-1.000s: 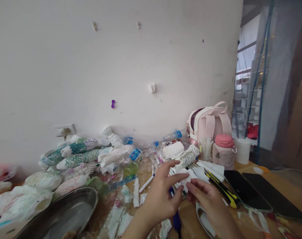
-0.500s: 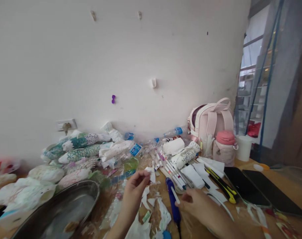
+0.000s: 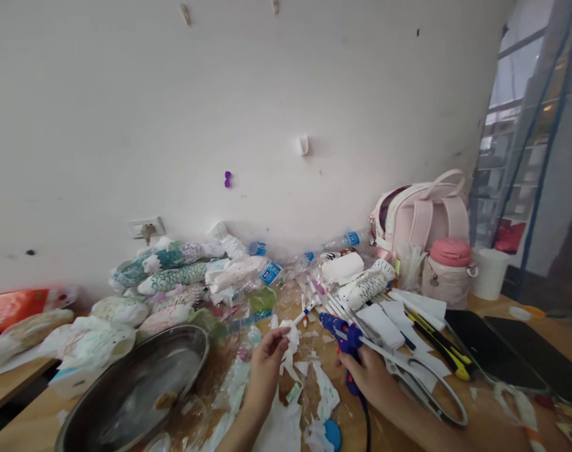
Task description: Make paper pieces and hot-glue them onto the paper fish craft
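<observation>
**Q:** State the layout, left to right, with the blue hot glue gun (image 3: 346, 336) as reference.

**A:** Well left of the gun I have the oval metal tray (image 3: 120, 402). Between tray and gun is my left hand (image 3: 267, 356); thumb and forefinger appear pinched on a torn white scrap (image 3: 292, 343), near the nozzle side. At the gun itself, my right hand (image 3: 369, 375) is wrapped round the handle, nozzle directed left and away from me. A pale rod, apparently a glue stick (image 3: 380, 349), projects from its rear. Just right of the gun lie the scissors (image 3: 412, 378).

**Q:** Handling properties?

**A:** I judge the gun rigid and moderately light, with some drag from its cable (image 3: 368, 419). Hold by the handle only; treat the nozzle as hot. I expect the scrap to be light, limp and easily torn: pinch one edge, fingertips clear of the nozzle.
</observation>
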`<state>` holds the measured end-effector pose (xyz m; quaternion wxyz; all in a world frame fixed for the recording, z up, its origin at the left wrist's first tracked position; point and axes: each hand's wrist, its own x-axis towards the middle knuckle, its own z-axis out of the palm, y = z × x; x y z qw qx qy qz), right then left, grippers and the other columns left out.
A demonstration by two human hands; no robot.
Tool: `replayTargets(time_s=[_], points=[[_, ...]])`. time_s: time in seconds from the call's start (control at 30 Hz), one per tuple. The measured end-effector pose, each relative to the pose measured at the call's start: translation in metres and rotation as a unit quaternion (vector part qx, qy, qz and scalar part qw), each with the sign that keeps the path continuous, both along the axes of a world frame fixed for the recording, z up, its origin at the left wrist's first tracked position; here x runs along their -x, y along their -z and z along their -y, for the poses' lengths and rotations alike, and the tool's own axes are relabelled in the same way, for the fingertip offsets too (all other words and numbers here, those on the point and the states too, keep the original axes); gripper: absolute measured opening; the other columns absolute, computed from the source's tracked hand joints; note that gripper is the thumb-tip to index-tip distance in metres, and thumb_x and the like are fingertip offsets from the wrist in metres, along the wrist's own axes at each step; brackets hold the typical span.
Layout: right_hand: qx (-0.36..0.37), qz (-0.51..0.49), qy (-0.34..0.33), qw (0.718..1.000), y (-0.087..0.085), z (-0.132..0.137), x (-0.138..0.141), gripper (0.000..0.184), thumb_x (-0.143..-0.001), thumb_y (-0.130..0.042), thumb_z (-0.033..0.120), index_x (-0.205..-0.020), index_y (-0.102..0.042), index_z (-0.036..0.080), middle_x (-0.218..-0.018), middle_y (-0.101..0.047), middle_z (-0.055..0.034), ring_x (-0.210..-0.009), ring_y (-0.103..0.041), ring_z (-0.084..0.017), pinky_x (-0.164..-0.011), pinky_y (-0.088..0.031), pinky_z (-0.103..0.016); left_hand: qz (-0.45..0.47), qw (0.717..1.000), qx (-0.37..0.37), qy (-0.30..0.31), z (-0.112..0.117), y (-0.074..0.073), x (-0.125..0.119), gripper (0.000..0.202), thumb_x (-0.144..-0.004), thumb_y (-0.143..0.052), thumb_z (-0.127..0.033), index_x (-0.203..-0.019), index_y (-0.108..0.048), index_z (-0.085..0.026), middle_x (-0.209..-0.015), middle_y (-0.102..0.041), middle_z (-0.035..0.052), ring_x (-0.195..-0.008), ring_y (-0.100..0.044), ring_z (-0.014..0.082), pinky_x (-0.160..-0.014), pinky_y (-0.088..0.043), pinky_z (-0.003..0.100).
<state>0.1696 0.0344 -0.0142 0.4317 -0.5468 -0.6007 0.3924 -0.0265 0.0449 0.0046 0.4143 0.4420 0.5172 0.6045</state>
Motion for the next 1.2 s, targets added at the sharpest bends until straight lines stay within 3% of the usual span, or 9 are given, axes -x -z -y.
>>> replayTargets(time_s=[0.23,0.47,0.67,0.83,1.03,1.2], points=[[0.047,-0.148,-0.055,0.986,0.010,0.008,0.002,0.027,-0.072,-0.046,0.043,-0.078,-0.050,0.018,-0.039,-0.043,0.0088,-0.034,-0.037,-0.010,-0.040,-0.030,-0.022,0.006,1.000,0.002,-0.005,-0.001,0.004,0.002,0.027,-0.059,-0.071,-0.036,-0.079,-0.070,-0.018,-0.071,-0.068,0.0018,-0.068,-0.060,0.0182,-0.064,-0.045,0.029],[0.046,-0.200,-0.108,0.973,0.003,0.013,0.005,0.018,-0.070,-0.049,0.036,-0.069,-0.050,0.018,-0.037,-0.044,0.0083,-0.032,-0.032,-0.007,-0.041,-0.024,-0.022,-0.002,1.000,-0.024,0.004,-0.001,0.000,0.000,0.027,-0.057,-0.074,-0.037,-0.075,-0.067,-0.019,-0.067,-0.066,0.0003,-0.066,-0.059,0.0179,-0.061,-0.045,0.028],[0.032,-0.228,-0.140,0.963,-0.001,0.015,0.005,0.023,-0.070,-0.050,0.038,-0.073,-0.055,0.016,-0.044,-0.046,0.0073,-0.033,-0.034,-0.006,-0.040,-0.023,-0.021,-0.022,0.999,-0.046,0.010,-0.002,0.003,-0.001,0.028,-0.058,-0.073,-0.041,-0.074,-0.066,-0.019,-0.076,-0.069,0.0032,-0.077,-0.063,0.0215,-0.071,-0.048,0.032],[0.029,-0.231,-0.141,0.962,-0.001,0.014,0.004,0.025,-0.073,-0.049,0.038,-0.077,-0.057,0.014,-0.067,-0.060,0.0013,-0.035,-0.040,-0.005,-0.040,-0.026,-0.021,-0.052,0.997,-0.061,0.017,-0.004,0.010,0.000,0.024,-0.062,-0.071,-0.038,-0.076,-0.065,-0.019,-0.079,-0.070,0.0043,-0.079,-0.064,0.0219,-0.078,-0.048,0.035],[0.039,-0.226,-0.141,0.963,0.001,0.013,0.004,0.024,-0.075,-0.049,0.037,-0.078,-0.055,0.015,-0.059,-0.059,0.0030,-0.035,-0.040,-0.005,-0.040,-0.026,-0.020,-0.090,0.993,-0.078,0.023,-0.005,0.014,0.002,0.016,-0.067,-0.066,-0.032,-0.077,-0.065,-0.020,-0.081,-0.069,0.0042,-0.082,-0.064,0.0219,-0.080,-0.048,0.036],[0.052,-0.219,-0.144,0.964,0.005,0.011,0.004,0.023,-0.077,-0.047,0.037,-0.076,-0.055,0.015,-0.036,-0.045,0.0079,-0.031,-0.037,-0.007,-0.037,-0.025,-0.019,-0.119,0.988,-0.092,0.025,-0.002,0.012,0.002,0.010,-0.070,-0.063,-0.027,-0.078,-0.065,-0.021,-0.082,-0.069,0.0034,-0.083,-0.063,0.0218,-0.081,-0.047,0.034]])
